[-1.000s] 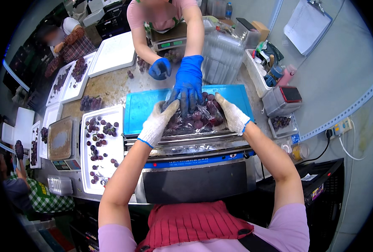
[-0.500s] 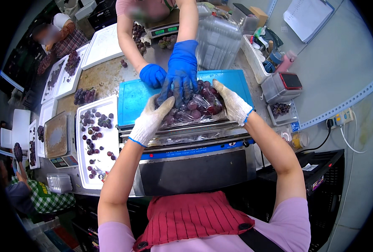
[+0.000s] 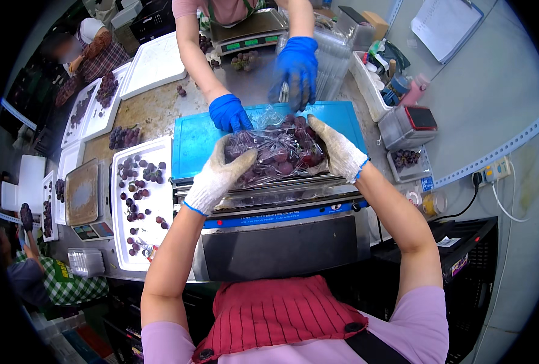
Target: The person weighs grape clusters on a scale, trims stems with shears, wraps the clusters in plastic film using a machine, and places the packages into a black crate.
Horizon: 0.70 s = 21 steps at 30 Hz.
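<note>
Grapes [image 3: 278, 155] in clear wrap sit clasped between both gloved hands: left hand [image 3: 221, 176] grips one end, right hand [image 3: 336, 151] the other; a coworker's blue glove [image 3: 228, 113] touches beyond.

Steel table [image 3: 160, 109], white trays [image 3: 154, 64], blue board [image 3: 196, 136], scales [image 3: 84, 197]

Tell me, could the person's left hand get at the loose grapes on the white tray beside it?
Probably yes, once freed. The left hand now grips the wrapped pack of grapes together with the right hand. The white tray lies just to its left, open on top, with nothing standing between.
</note>
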Tool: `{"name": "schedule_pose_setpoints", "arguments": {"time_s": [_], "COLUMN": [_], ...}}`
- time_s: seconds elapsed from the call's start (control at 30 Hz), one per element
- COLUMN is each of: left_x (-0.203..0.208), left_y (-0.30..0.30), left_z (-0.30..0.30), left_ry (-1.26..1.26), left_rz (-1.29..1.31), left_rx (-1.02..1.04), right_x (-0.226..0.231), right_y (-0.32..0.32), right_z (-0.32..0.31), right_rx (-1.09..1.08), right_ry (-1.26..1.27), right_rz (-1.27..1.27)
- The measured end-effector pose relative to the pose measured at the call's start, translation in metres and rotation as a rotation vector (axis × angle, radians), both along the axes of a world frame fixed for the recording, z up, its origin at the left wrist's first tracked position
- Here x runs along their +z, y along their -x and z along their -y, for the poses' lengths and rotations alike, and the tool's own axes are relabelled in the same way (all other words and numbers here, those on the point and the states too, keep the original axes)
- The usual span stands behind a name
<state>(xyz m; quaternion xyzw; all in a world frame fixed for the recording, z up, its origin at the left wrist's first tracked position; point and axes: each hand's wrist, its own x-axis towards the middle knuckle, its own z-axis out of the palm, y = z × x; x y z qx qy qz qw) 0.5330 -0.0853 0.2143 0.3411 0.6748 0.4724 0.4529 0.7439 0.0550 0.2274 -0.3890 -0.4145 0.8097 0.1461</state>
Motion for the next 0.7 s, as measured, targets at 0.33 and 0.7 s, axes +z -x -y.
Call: {"name": "schedule_pose_setpoints", "arguments": {"time_s": [0.33, 0.7], "left_x": [-0.001, 0.058], "left_y": [0.005, 0.033], "left_z": [0.013, -0.022], "left_ry": [-0.099, -0.203], "left_rz": [0.169, 0.108], "left_rx": [0.023, -0.145], "right_x": [0.02, 0.067], "right_y": [-0.003, 0.005], "right_z": [0.018, -0.007], "right_rx": [0.011, -0.059], "right_ry": [-0.029, -0.186], "right_rz": [-0.002, -0.076]}}
